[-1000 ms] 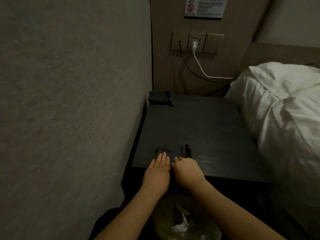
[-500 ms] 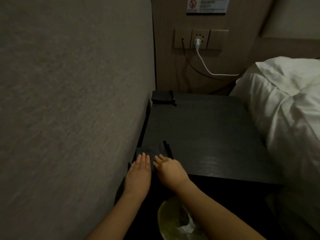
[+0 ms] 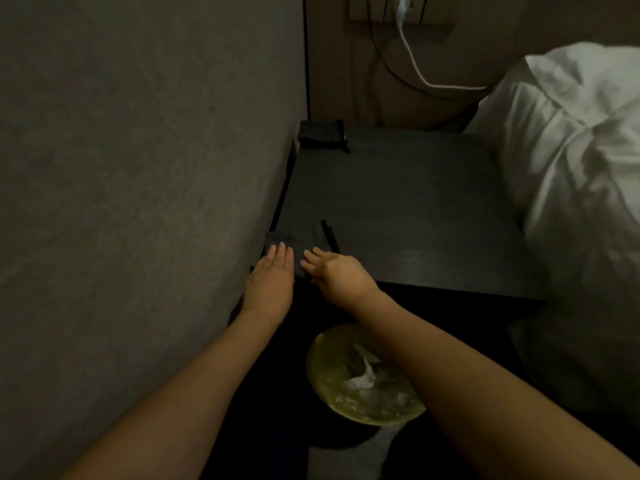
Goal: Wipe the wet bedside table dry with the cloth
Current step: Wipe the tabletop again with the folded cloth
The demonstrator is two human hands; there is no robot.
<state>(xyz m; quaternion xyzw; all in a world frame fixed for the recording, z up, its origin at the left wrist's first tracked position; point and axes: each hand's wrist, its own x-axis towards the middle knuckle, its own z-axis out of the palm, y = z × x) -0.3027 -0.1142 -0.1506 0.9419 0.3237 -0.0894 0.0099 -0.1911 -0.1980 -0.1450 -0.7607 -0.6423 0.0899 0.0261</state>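
Observation:
The dark wooden bedside table stands between the wall and the bed. A dark folded cloth lies flat at its front left corner, with a black loop sticking out on its right side. My left hand rests flat with its fingers on the cloth's near left edge. My right hand lies beside it, fingertips pressing the cloth's near right part. Both palms face down; neither hand grips the cloth.
A second dark folded item sits at the table's back left corner. The grey wall runs close on the left. White bedding borders the right. A lined bin with tissue stands below the front edge. Cables hang from a wall socket.
Both hands have slid the cloth leftward along the table's front edge, from near the middle to the corner by the wall. The camera has tilted down.

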